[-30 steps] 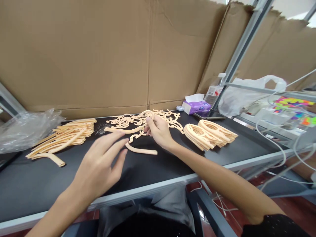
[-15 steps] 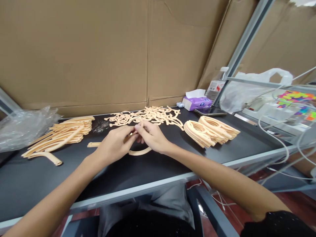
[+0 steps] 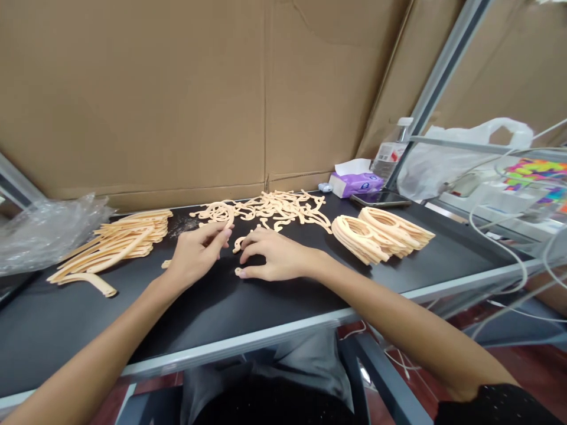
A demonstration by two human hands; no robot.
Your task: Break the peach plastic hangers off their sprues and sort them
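Observation:
My left hand [image 3: 199, 251] is closed, its thumb and fingers pinching a pale cream curved piece [image 3: 231, 217] that rises in an arc above the fingertips. Its outline merges with the heap behind it. My right hand [image 3: 277, 257] is lowered over the black tabletop, thumb and fingers apart. Beneath it lies another cream curved piece [image 3: 238, 271], mostly hidden, with one end showing at the thumb tip. A further small hooked end [image 3: 238, 244] shows beside the right fingers. Part of a flat piece [image 3: 166, 264] sticks out behind my left wrist.
Behind the hands lies a heap of thin curly pieces [image 3: 287, 206]. Long curved strips [image 3: 119, 242] are piled at left beside a clear plastic bag [image 3: 48, 233]. Stacked ring-ended pieces [image 3: 376, 236] lie at right, near a phone [image 3: 381, 199], purple tissue pack [image 3: 357, 184] and bottle [image 3: 390, 153].
My hands have parted. The left has moved slightly left, still holding the curved piece; the right has let go and come down over the piece on the table.

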